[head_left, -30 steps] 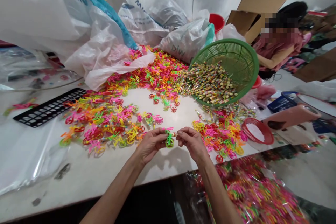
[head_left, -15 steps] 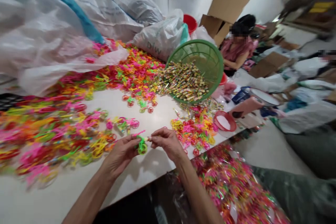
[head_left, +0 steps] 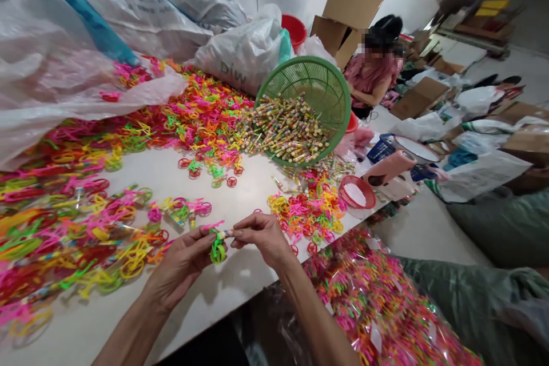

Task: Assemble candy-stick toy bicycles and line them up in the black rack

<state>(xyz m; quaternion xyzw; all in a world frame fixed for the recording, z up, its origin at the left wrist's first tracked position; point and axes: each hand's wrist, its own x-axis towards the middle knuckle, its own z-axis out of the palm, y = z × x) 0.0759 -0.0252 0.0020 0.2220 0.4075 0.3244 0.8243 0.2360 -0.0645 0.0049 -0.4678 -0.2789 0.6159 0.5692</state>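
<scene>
Above the front of the white table, my left hand pinches a small green plastic piece with a round ring, and a pink bit sticks out beside it. My right hand is closed on the other end of a short patterned tube, which meets the green piece. Fingertips cover both ends of the join. Left of my hands lie many bright plastic pieces, some with patterned tubes among them. A smaller pile of coloured ringed pieces lies beyond my right hand.
A green basket lies tipped on its side, patterned tubes spilling out. White sacks line the back. At the right edge stands a red basket with white contents. Bagged pieces sit below; a person sits beyond.
The view has shifted a little, so the table's contents appear further left. Both hands keep their hold, and more of the patterned tube shows between them.
</scene>
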